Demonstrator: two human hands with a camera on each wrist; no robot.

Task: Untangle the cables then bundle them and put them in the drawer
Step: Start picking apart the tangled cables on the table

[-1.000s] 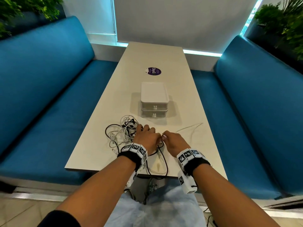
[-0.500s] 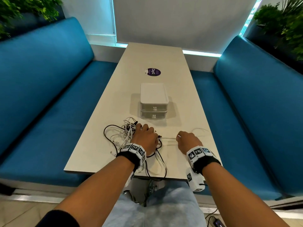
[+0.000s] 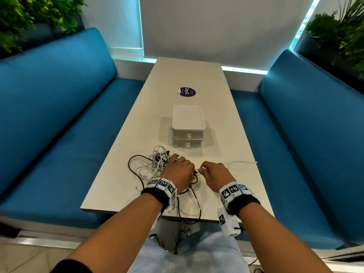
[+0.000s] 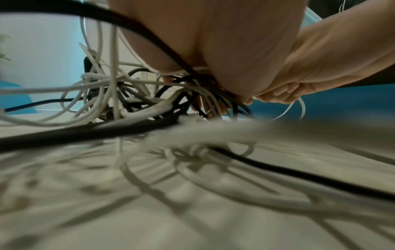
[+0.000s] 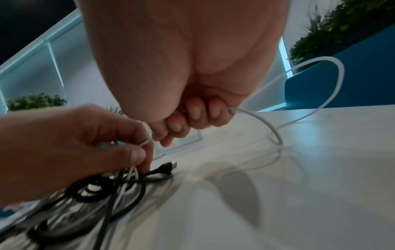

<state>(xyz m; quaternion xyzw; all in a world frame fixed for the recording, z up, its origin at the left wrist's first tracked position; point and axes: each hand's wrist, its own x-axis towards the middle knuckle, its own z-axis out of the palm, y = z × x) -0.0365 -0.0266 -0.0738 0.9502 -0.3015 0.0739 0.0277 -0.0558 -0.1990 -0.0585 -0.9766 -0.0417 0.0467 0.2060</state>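
The right hand [image 5: 188, 115] has its fingers curled round a thin white cable [image 5: 310, 94], which loops out past the little finger and drops onto the surface [image 3: 226, 134]. Just beside it the left hand [image 3: 180, 171] pinches the same white strand between thumb and forefinger where it leaves the tangle [image 3: 155, 164], the other fingers pressing the heap of black and white cables down. The two hands are nearly touching near the front edge, and the freed length trails off to the right. Behind the tangle stands the small two-tier drawer unit [image 3: 187, 133], both drawers closed. This looks like the untangling step, with one cable being drawn free. Next, probably, feed more of it through while the left hand pins the heap; bundling and opening a drawer are not yet begun.
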